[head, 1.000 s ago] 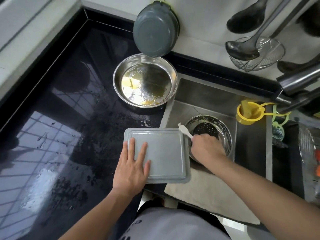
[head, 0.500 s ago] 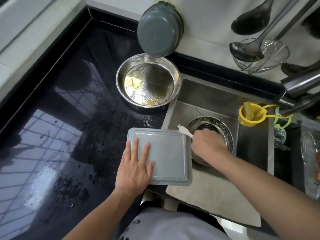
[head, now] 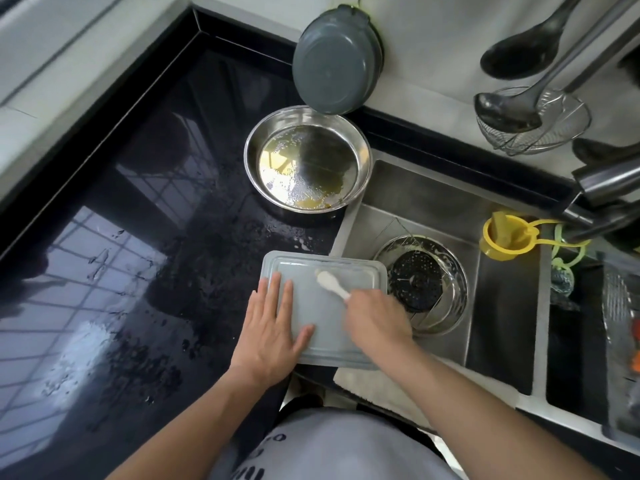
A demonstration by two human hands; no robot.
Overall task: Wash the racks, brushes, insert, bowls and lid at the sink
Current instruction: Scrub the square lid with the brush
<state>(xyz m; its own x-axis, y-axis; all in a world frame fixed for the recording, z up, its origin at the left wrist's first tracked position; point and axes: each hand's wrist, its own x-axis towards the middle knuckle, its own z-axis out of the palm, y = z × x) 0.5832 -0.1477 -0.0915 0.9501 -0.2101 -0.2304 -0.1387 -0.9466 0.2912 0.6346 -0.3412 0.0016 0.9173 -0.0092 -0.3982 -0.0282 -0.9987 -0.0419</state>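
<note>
Right hand (head: 375, 318) grips the brush (head: 330, 284), which has moved from over the sink bowl (head: 446, 306) onto the lid (head: 329, 306): lid scrubbing starts. Left hand (head: 268, 332) stays flat on the lid, at the counter's (head: 138, 202) front edge by the sink (head: 502, 306)

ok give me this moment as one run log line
left hand: flat on grey lid, steadying | right hand: grips white brush, head on lid | steel bowl in sink, another on counter

Head-worn view, facing steeply down, close over sink (head: 426, 188)
</note>
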